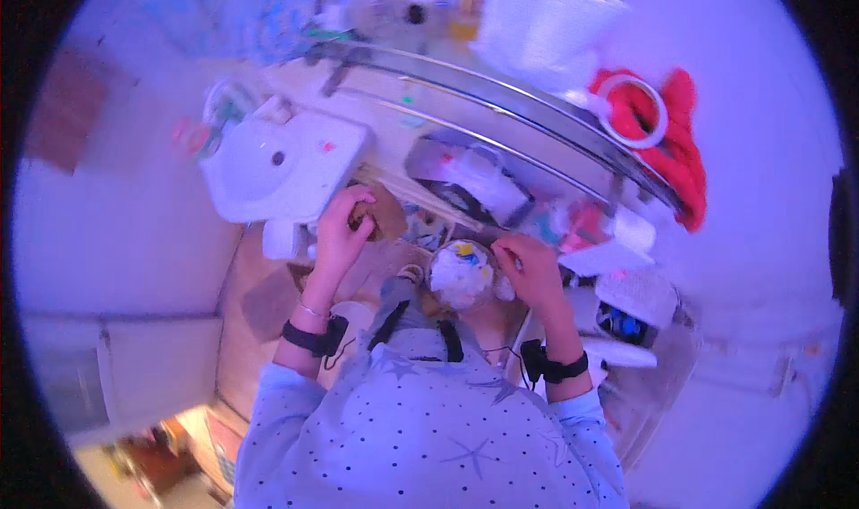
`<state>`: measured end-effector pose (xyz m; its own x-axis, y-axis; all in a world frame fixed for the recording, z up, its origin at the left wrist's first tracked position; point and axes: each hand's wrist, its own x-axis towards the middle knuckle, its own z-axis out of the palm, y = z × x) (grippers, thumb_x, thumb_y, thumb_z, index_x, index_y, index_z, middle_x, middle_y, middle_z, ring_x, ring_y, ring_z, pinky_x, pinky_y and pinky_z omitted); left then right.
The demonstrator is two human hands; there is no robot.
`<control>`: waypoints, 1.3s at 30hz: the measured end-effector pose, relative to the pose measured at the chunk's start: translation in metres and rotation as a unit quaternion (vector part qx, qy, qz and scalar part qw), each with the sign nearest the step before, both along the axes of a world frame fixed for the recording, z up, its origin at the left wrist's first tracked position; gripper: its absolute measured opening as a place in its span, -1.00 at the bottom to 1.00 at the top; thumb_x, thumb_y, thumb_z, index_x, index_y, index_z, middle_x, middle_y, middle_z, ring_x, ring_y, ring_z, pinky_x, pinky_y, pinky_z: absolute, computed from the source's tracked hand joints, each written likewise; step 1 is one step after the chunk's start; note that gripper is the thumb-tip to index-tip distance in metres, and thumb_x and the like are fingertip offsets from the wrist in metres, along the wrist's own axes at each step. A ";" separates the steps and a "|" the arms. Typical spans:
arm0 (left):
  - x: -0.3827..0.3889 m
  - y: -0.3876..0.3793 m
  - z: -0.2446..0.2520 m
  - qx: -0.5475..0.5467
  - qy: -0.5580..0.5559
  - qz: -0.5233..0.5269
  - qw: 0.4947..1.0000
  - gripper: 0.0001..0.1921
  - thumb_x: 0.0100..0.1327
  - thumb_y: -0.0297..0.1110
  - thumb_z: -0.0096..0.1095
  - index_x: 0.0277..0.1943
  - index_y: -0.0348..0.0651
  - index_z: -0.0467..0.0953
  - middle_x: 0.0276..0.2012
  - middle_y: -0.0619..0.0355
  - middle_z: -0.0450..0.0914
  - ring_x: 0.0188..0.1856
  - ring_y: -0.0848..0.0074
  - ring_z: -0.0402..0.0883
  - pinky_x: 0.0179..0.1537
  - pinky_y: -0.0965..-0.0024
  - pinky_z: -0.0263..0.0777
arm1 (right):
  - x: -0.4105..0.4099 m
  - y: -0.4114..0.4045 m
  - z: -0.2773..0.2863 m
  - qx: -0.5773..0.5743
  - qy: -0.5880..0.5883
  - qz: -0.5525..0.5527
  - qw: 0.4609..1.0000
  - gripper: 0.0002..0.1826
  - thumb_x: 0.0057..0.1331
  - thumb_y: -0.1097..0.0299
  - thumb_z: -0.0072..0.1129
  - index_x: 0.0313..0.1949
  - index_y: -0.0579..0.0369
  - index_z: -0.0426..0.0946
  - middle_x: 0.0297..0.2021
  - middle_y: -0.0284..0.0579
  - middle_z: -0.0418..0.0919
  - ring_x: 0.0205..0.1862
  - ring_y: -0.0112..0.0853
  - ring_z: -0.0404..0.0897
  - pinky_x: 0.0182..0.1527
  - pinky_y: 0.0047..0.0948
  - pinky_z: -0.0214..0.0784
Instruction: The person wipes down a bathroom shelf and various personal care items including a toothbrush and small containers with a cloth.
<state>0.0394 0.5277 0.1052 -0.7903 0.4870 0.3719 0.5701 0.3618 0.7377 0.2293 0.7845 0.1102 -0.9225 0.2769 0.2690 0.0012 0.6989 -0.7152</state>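
My left hand (345, 224) is raised beside the white washbasin (295, 173). Its fingers are curled, with a gap between them and the thumb; a brown object (389, 214) lies behind that gap. My right hand (530, 267) has bent fingertips close to the dark end of a long, pale stick-like thing (423, 194); blur hides whether it touches this. Between and below the hands, a round bin (462, 277) is filled with white crumpled waste, with yellow and blue pieces on top. Each wrist wears a black strap with a small device.
Metal rails with a glass shelf (470, 66) cross ahead, holding a yellowish bottle (465, 12). A red cloth (684, 140) hangs by a white ring (633, 112). A grey-and-white bag or container (476, 173) lies beneath the rails. A lidded basket (634, 301) stands at right.
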 end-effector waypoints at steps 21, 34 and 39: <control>-0.026 -0.321 -0.111 0.251 -0.268 0.411 0.834 -0.79 0.25 -0.50 0.09 -0.05 -0.17 0.50 -0.13 0.22 0.52 -0.05 0.57 0.48 0.02 0.48 0.34 | -0.144 -0.105 -0.036 0.015 -0.174 0.140 0.975 -0.85 0.28 0.41 0.17 -0.18 0.13 0.59 -0.26 -0.06 0.63 -0.30 -0.20 0.63 -0.27 -0.35 0.44; 0.175 -0.345 -0.108 0.303 -0.189 0.560 0.747 -0.75 0.26 -0.50 0.05 0.00 -0.26 0.48 -0.11 0.16 0.52 -0.08 0.51 0.51 -0.01 0.42 0.41 | -0.085 -0.088 -0.048 0.094 -0.161 0.253 0.949 -0.72 0.23 0.54 0.16 -0.04 0.11 0.54 -0.29 -0.09 0.58 -0.37 -0.31 0.57 -0.27 -0.39 0.42; 0.287 -0.335 -0.093 0.305 -0.173 0.642 0.682 -0.74 0.26 -0.50 0.06 0.01 -0.26 0.47 -0.10 0.15 0.51 -0.07 0.51 0.51 -0.01 0.42 0.42 | -0.055 -0.076 -0.071 0.081 -0.224 0.305 0.922 -0.67 0.22 0.54 0.18 0.00 0.10 0.51 -0.28 -0.12 0.58 -0.35 -0.34 0.58 -0.27 -0.41 0.42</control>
<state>0.3269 0.1923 0.0127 -0.5123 -0.8503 -0.1206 -0.1732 -0.0352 0.9843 0.1745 0.7087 0.0389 -0.9216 -0.3413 -0.1847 -0.1583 0.7653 -0.6240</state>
